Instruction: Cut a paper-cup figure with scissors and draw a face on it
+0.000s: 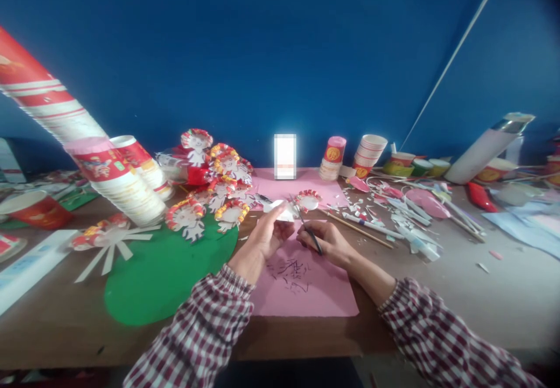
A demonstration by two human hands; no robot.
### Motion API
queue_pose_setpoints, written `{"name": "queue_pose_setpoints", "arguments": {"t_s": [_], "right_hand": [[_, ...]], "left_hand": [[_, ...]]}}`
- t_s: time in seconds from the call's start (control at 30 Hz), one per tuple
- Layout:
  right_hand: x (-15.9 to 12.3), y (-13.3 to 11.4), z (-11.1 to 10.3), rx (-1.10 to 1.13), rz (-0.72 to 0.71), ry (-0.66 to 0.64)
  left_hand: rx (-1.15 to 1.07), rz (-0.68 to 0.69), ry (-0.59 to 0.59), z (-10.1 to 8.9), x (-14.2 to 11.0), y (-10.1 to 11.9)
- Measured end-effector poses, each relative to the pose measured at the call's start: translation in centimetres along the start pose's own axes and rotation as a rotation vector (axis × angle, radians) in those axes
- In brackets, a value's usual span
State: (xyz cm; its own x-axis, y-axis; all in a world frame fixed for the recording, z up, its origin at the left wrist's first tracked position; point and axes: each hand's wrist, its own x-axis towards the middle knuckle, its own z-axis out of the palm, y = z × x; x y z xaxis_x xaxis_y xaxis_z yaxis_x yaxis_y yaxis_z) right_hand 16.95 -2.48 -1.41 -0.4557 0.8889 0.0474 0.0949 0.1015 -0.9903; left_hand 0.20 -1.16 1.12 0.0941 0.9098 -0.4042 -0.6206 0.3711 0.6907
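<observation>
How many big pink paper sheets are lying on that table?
2. The near sheet, with dark markings, lies below the left hand and right hand; the far sheet lies toward the blue wall. More could be hidden.

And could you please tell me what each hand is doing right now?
Left hand: holding a white paper piece.
Right hand: holding dark-handled scissors.
</observation>
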Motion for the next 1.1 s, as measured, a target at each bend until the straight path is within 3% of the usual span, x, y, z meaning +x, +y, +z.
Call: {"name": "queue_pose_setpoints", "arguments": {"t_s": [0.17,0.4,0.53,1.1], "right_hand": [[0.2,0.5,0.2,0.025,-0.023,0.067],[0.1,0.2,0.5,-0.053,-0.002,0.074],[0.2,0.1,0.5,-0.085,-0.017,0.069],[0.3,0.0,0.5,-0.059,-0.035,0.029]], "left_hand": [[0.025,0.116,-0.156,0.4,-0.1,-1.4],[0.107,0.167,0.061,0.8,0.2,-2.3],[0.088,0.167,0.113,0.7,0.5,-2.3],[0.054,0.168,0.059,0.6,0.5,-2.2]]}}
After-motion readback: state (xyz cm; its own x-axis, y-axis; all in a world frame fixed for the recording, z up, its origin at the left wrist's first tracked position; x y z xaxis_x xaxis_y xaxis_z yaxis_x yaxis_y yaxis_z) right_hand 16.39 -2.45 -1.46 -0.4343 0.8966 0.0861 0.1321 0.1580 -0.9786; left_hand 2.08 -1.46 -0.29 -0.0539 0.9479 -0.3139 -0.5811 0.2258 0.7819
